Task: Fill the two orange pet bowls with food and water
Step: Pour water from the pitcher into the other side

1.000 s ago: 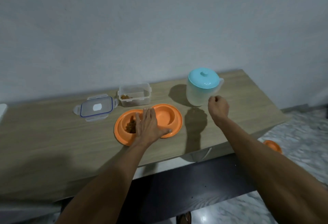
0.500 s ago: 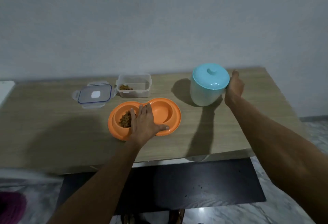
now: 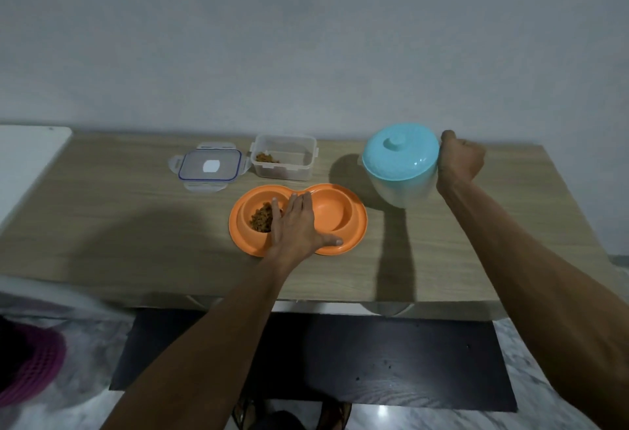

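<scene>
While pressed flat on the orange pet bowls (image 3: 343, 217), left hand (image 3: 297, 225) with fingers spread open. Food (image 3: 262, 217) in the left bowl. Right hand (image 3: 459, 159) closed on the jug (image 3: 400, 164) at two o'clock from the bowls, on the bench (image 3: 136, 225).

A: Sleeves?
B: None, both forearms bare to the frame edge. Left hand (image 3: 296, 225) and right hand (image 3: 459, 160): no rings, watch or gloves.
A: Feet?
B: Sandals (image 3: 332, 417), blurry.
</scene>
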Demonstrator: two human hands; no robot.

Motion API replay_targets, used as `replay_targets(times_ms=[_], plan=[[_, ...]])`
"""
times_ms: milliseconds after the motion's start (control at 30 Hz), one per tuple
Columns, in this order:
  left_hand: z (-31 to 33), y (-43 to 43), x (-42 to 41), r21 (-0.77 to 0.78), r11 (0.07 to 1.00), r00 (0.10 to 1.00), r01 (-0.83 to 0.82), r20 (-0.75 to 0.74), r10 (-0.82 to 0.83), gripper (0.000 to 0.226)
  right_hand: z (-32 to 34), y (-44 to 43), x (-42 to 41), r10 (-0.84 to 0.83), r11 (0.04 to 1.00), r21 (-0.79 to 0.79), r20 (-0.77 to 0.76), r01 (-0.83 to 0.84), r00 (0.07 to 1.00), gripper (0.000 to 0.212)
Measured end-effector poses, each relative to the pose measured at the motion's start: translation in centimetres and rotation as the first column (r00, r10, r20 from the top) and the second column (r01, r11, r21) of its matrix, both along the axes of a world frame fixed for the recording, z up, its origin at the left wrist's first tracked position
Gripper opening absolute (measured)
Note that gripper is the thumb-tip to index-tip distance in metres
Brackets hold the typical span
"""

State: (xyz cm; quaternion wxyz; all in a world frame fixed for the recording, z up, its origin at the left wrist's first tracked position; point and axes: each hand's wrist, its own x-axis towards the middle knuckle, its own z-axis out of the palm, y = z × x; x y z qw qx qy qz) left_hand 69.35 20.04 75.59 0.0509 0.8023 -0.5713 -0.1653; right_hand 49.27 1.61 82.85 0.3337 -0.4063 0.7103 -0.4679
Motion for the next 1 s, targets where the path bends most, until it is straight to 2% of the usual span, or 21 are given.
replay_targets(times_ms=[300,667,1000], plan=[[-0.5,0.1,-0.1,-0.035,0.999,1.0,-0.001,0.013,0.001,0.124,-0.1,1.7,2.3,0.154,0.977,-0.125,-0.153,-0.174,0.976,0.039],[-0.5,0.1,-0.1,-0.051,0.999,1.0,-0.011,0.007,0.011,0.123,0.6,3.1,3.1,0.212,0.943,-0.168,-0.361,-0.287,0.908,0.039],[-0.6,0.0,-0.1,-0.052,0.999,1.0,-0.012,0.001,0.012,0.122,0.9,3.8,3.4,0.22,0.925,-0.205,-0.403,-0.321,0.888,0.042]])
